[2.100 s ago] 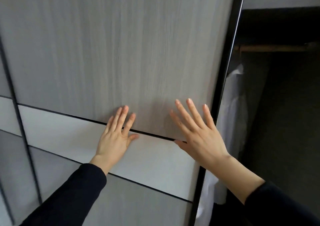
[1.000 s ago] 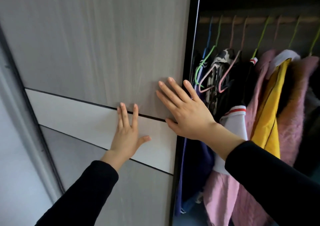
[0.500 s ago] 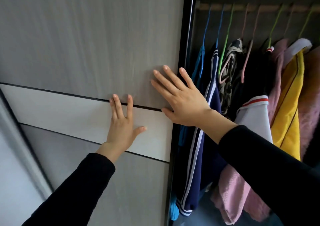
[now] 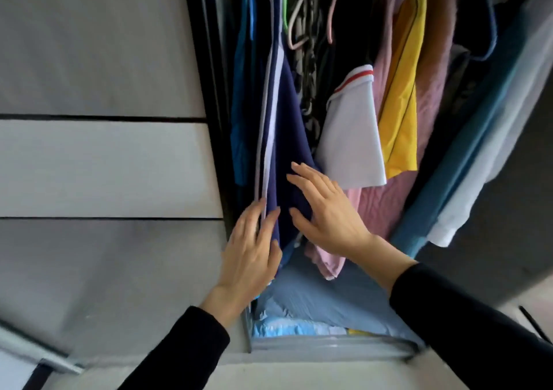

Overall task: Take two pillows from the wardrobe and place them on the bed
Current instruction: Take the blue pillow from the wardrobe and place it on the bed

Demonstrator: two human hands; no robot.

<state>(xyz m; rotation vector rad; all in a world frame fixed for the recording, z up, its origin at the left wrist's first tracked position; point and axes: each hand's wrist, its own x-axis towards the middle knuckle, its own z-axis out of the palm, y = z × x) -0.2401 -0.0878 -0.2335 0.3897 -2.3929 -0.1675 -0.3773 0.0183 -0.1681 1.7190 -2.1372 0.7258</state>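
Wardrobe door: the grey wood-grain sliding door point(image 4: 98, 156) with its pale band stands slid aside to the left; the hanging section is open.
Left hand: the left hand point(image 4: 250, 255) is flat, fingers spread and apart, fingertips against the edge of the navy garment with white side stripes point(image 4: 284, 138); it holds nothing.
Right hand: the right hand point(image 4: 326, 210) is open too, fingers splayed over the navy cloth, just beside the white short-sleeved shirt with a red-trimmed collar point(image 4: 350, 138); no grip on anything.
Other clothes: a yellow top with dark piping point(image 4: 401, 96) and a pink knitted garment point(image 4: 386, 198) hang to the right.
Pillows: probably the soft pale-blue bundle point(image 4: 326, 300) on the wardrobe floor below the hems, but its shape is half hidden and blurred, so that is not certain.
Step in hand: search and access; clothes being parted, no pillow grasped.
Next move calls for: pushing the hems aside, reaching down under them, closing both hands on the blue bundle and lifting it clear of the sill.
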